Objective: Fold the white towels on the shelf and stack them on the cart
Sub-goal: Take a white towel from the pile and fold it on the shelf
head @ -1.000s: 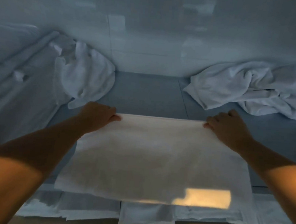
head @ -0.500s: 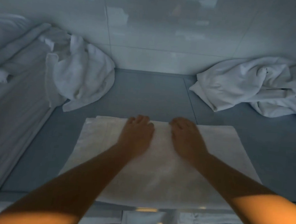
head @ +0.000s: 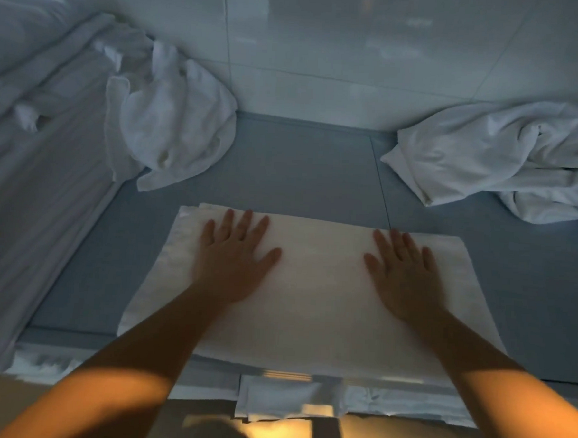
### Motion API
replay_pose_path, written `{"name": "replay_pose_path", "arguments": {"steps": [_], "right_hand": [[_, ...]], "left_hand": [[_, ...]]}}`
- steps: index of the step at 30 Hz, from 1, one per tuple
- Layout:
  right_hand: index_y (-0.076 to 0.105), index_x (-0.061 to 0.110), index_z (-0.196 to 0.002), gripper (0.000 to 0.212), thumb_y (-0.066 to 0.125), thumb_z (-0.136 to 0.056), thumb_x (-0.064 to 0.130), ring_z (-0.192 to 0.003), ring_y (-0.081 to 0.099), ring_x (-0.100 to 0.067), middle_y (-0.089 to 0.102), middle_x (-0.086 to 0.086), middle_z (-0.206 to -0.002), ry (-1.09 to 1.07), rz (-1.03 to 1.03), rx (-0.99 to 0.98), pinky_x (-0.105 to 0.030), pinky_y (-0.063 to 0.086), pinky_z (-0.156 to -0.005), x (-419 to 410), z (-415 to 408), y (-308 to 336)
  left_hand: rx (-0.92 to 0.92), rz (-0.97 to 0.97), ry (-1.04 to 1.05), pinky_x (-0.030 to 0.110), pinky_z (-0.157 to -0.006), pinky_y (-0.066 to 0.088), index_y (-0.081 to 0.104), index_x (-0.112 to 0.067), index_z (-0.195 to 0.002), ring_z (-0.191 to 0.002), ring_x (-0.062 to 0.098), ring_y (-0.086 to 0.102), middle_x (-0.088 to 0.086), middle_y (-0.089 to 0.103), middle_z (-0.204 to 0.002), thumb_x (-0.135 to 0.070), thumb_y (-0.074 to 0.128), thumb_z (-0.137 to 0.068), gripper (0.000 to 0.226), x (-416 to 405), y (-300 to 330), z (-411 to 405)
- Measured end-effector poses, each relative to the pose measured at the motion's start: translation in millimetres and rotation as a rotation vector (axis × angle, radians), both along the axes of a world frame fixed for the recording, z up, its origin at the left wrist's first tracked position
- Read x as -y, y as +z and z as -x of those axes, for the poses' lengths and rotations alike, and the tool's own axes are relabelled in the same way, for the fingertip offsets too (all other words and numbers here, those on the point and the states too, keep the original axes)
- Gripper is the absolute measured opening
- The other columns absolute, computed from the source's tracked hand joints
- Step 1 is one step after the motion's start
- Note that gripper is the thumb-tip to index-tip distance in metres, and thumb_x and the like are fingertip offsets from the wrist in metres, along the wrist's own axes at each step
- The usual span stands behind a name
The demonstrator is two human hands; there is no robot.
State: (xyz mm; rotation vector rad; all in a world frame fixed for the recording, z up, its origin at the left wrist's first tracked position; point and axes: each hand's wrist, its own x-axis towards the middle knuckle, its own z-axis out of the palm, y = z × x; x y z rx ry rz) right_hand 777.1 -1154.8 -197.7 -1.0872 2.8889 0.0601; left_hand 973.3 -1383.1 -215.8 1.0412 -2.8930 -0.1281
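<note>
Single head-worn view, close above the shelf (head: 304,159), angled forward and down.

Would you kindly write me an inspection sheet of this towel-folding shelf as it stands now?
Surface: grey shelf, bare at the middle back.
Job's things: folded towel flat at the front edge; crumpled towel back left; crumpled towel pile back right.
Clutter: white sheet draped along the left; folded white linen below the front edge.
Hands: left hand and right hand lie flat on the folded towel, fingers spread.
Cables: nothing seen.
Surroundings: tiled wall behind; cart not in view.
</note>
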Motion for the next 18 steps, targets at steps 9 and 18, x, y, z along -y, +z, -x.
{"name": "replay_pose_path", "arguments": {"steps": [9, 18], "right_hand": [[0.006, 0.025, -0.153, 0.053, 0.021, -0.103, 0.033, -0.148, -0.004, -0.022, -0.003, -0.005, -0.161, -0.086, -0.035, 0.041, -0.047, 0.001, -0.118, -23, -18, 34], [0.003, 0.04, -0.15, 0.051, 0.018, -0.101, 0.041, -0.147, -0.01, -0.021, -0.007, 0.004, -0.161, 0.104, 0.071, 0.063, -0.063, -0.004, -0.112, 35, -110, 6]], "left_hand": [[0.006, 0.083, 0.069, 0.053, -0.116, -0.005, 0.022, -0.034, -0.15, -0.147, 0.024, 0.008, -0.001, 0.019, -0.159, -0.057, 0.013, -0.094, 0.062, -22, 27, -20], [0.035, -0.055, -0.038, 0.064, -0.106, -0.013, -0.003, -0.045, -0.148, -0.146, 0.023, -0.012, -0.006, -0.009, -0.16, -0.063, 0.01, -0.092, 0.061, -87, 7, -4]]}}
